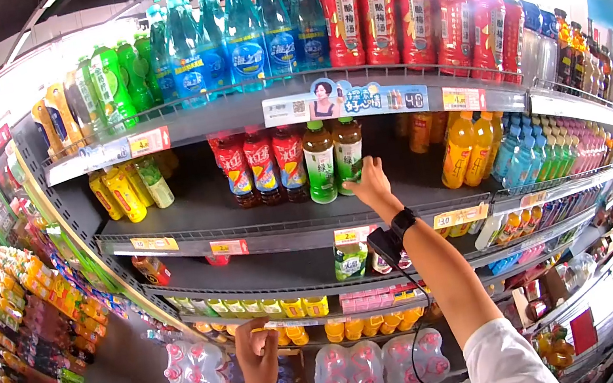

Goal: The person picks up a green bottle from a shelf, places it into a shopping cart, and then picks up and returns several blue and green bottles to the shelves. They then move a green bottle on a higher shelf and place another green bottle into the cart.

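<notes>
My right hand (pixel 370 185) reaches onto the middle shelf, its fingers closed around the lower side of a green tea bottle (pixel 348 149) with a green cap and green label. Right beside that bottle stands a matching green tea bottle (pixel 320 164), upright. To their left is a row of red-capped iced tea bottles (pixel 290 163). Low in the view, my left hand (pixel 256 360) hangs in front of the lower shelves with its fingers curled in. Nothing shows in it. Both wrists wear black straps with small devices.
Blue bottles (pixel 244 37) and red bottles (pixel 378 16) line the top shelf. Orange drink bottles (pixel 459 150) stand right of my right hand. Price-tag rails edge each shelf. Wrapped packs of clear jugs (pixel 349 371) sit on the floor. A black cable (pixel 415 359) hangs by my right arm.
</notes>
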Demonstrator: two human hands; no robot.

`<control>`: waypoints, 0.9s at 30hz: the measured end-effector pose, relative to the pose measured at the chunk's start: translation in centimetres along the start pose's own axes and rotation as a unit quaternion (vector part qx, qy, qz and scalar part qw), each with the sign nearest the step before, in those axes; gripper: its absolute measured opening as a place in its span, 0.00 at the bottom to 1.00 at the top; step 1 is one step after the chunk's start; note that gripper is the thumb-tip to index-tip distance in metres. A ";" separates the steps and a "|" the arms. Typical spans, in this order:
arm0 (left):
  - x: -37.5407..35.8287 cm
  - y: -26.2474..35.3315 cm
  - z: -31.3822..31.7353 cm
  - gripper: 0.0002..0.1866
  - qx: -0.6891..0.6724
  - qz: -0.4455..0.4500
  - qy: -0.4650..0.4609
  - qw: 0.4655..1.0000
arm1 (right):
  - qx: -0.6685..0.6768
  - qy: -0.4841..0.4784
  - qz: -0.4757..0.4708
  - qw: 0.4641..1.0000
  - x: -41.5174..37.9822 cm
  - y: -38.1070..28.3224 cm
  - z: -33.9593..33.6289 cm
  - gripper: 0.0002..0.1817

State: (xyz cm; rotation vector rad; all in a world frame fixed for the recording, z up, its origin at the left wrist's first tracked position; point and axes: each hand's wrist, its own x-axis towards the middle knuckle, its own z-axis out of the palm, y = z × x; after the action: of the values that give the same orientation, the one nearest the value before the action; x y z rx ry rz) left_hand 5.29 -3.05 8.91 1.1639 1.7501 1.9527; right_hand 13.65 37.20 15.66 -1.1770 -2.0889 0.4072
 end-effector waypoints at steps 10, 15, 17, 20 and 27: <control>-2.9 -1.5 -0.3 0.14 -0.038 -0.051 0.043 0.997 | 0.390 -0.097 -0.141 0.905 4.9 0.4 0.1 0.64; -2.8 -1.6 -1.8 0.13 -0.034 -0.062 0.068 0.995 | 0.378 -0.104 -0.118 0.912 5.9 1.9 1.4 0.51; -2.5 -1.3 -2.0 0.13 -0.031 -0.058 0.061 0.996 | 0.337 -0.073 -0.117 0.931 5.8 1.7 1.2 0.52; -1.6 -1.8 -1.8 0.13 -0.033 -0.059 0.055 0.996 | 0.313 -0.064 -0.120 0.940 5.2 1.6 0.5 0.55; 3.7 0.0 4.2 0.15 0.047 0.052 -0.035 0.997 | 0.267 -0.208 -0.118 0.934 4.8 3.7 -3.4 0.57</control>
State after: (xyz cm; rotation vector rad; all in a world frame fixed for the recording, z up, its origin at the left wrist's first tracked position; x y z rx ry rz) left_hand 5.89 2.39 10.10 1.3648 1.7950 1.8800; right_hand 16.70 43.00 17.96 -0.5415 -2.2215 1.1039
